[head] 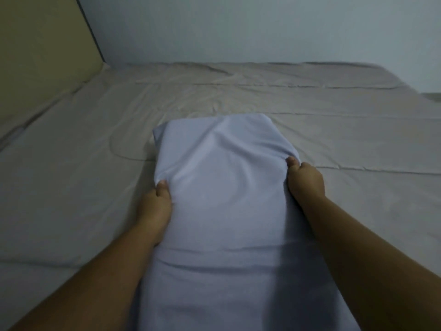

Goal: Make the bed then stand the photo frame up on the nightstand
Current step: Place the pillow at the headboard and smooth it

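Gripping a pale blue pillow point(222, 187) by its two long sides, the person holds it lengthwise out over the bed point(334, 130). The left hand point(156, 206) is clenched on the left edge of the pillow, thumb on top and the cloth bunched under it; the other fingers are hidden beneath. The right hand point(305, 180) is clenched on the right edge a little farther out, thumb pressed into the cover, which puckers into folds at that spot. Both bare forearms run in from the bottom corners of the view. The far end of the pillow rests on or just above the sheet; which one cannot be told. The near end runs out of view at the bottom.

The bed is covered with a grey-beige sheet point(71, 175), creased in long lines across its width and wrinkled near the far edge. A tan headboard point(40, 44) stands at the left, and a plain pale wall point(262, 27) rises behind the bed. The picture is dim and somewhat blurred.
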